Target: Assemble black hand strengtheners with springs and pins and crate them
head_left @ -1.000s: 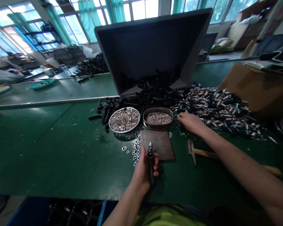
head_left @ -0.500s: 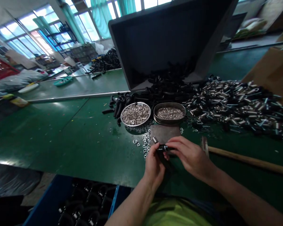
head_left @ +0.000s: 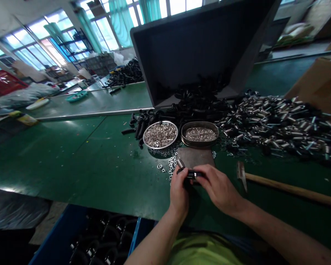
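Held between my two hands, low over the near edge of a metal plate [head_left: 195, 156], is a black part with a ribbed silver metal end [head_left: 180, 162] pointing up and left. My left hand [head_left: 180, 191] is closed around its left side, thumb on top. At the right end, beside a shiny silver band, the fingers of my right hand [head_left: 219, 186] pinch the part. Small metal nuts [head_left: 171, 165] lie scattered left of the plate. Behind it stand a round dish [head_left: 160, 135] of small metal pins and an oval tin [head_left: 200, 134] of small metal pieces.
A hammer [head_left: 287, 187] with a wooden handle lies at the right. Black parts with silver ends [head_left: 287, 125] are heaped behind it. A large dark bin [head_left: 193, 51] lies tipped at the back, spilling black pieces. Below the table edge, a blue crate [head_left: 60, 232] holds black parts.
My right hand has drawn closer in around the part's right end, and its fingers are more bunched. The part has turned slightly. The whole view has shifted a little.
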A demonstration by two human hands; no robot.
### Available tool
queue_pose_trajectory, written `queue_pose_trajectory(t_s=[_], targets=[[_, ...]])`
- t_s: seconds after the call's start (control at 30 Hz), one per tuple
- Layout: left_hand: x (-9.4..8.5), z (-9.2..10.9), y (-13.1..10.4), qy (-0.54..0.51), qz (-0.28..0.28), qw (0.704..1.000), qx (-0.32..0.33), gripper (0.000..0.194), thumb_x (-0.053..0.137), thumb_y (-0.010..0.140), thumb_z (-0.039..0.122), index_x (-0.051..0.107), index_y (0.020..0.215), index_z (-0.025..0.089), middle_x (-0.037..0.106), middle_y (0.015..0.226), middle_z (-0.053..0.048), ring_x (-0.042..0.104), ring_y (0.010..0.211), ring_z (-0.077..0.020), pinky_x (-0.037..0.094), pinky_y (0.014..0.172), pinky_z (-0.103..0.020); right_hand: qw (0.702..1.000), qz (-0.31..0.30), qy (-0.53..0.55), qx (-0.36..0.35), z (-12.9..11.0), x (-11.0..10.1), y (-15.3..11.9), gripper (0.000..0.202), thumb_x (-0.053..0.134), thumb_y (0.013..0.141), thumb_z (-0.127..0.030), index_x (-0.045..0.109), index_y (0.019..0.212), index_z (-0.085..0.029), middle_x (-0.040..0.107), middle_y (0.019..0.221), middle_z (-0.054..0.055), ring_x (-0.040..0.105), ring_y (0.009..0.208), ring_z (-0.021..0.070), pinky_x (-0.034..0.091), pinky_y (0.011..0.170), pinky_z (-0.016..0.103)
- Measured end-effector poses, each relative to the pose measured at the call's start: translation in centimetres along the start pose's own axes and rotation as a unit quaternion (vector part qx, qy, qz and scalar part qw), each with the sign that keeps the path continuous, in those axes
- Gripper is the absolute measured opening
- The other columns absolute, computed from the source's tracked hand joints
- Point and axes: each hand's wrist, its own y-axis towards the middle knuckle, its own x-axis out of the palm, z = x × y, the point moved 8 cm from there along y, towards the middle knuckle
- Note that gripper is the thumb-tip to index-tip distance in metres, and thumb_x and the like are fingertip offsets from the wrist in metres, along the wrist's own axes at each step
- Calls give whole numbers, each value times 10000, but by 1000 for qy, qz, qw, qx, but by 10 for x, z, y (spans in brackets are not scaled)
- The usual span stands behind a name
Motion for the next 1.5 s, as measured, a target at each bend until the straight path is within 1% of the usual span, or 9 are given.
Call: queue_pose_trajectory(t_s=[0.1, 0.23, 0.5, 0.67, 0.73, 0.9, 1.0, 1.23, 1.5], targets=[[6, 3, -1, 26, -46, 999, 6, 157, 548, 801, 300, 601, 844, 159, 560, 747, 10, 503, 654, -107, 398, 600, -214, 996, -42, 16, 78, 12, 6, -2, 300, 306, 966, -355, 493, 1130, -188, 597, 585, -13, 594, 543, 163, 489, 553, 293], [4, 8, -2, 33, -34, 999, 23, 149, 563, 789, 290, 602, 849, 160, 565, 775, 11, 510, 694, -107, 403, 627, -205, 998, 2, -63, -13, -5, -3, -1, 254, 433, 914, -346, 542, 1082, -189, 671, 881, 87, 629, 849, 227, 487, 762, 374], [12, 14, -2, 95, -63, 993, 42, 123, 522, 828, 289, 541, 847, 168, 541, 762, 17, 511, 705, -107, 419, 675, -214, 991, 23, 99, 86, 5, 2, -1, 224, 551, 829, -357, 564, 1012, -228, 642, 881, 60, 611, 810, 213, 507, 718, 365], [-2, 25, -6, 276, 46, 952, 120, 383, 619, 768, 357, 415, 1050, 194, 556, 983, -51, 555, 902, -173, 431, 819, -304, 818, 45, 460, 342, 40, 47, -10, 313, 539, 812, -510, 476, 916, -222, 498, 586, -51, 481, 431, 109, 384, 343, 212], [-6, 30, -5, 361, 73, 920, 133, 545, 726, 658, 358, 406, 1065, 191, 553, 1060, -81, 546, 994, -213, 413, 876, -339, 791, 31, 475, 383, 47, 57, -10, 375, 522, 801, -580, 468, 869, -215, 482, 542, -64, 446, 373, 92, 342, 313, 196], [-18, 30, 11, 495, 24, 866, 62, 574, 732, 632, 464, 446, 1047, 189, 623, 949, -67, 602, 874, -238, 453, 764, -352, 900, -227, 236, 288, 55, 60, 33, 500, 325, 873, -625, 531, 757, -184, 514, 445, -24, 480, 363, 117, 355, 366, 221], [-18, 29, 18, 580, -8, 811, 80, 545, 730, 623, 473, 484, 1025, 199, 636, 940, -59, 604, 861, -251, 457, 743, -366, 977, -180, -41, 111, 52, 41, 98, 299, 447, 894, -394, 607, 763, -178, 643, 643, 17, 595, 591, 140, 443, 557, 250], [14, 11, 19, 697, -110, 677, 208, 492, 727, 605, 428, 561, 1005, 195, 600, 1026, -79, 536, 961, -281, 433, 861, -435, 964, -122, -235, -1, 45, 91, 192, 90, 604, 793, -190, 690, 772, -174, 664, 943, 95, 542, 1019, 233, 406, 848, 315], [13, 9, 24, 688, -141, 678, 217, 590, 740, 603, 538, 574, 1054, 196, 582, 1044, -84, 520, 969, -280, 424, 852, -437, 971, -101, -216, 19, 43, 88, 194, 98, 566, 821, -167, 663, 830, -162, 680, 905, 90, 582, 932, 209, 420, 790, 288]])
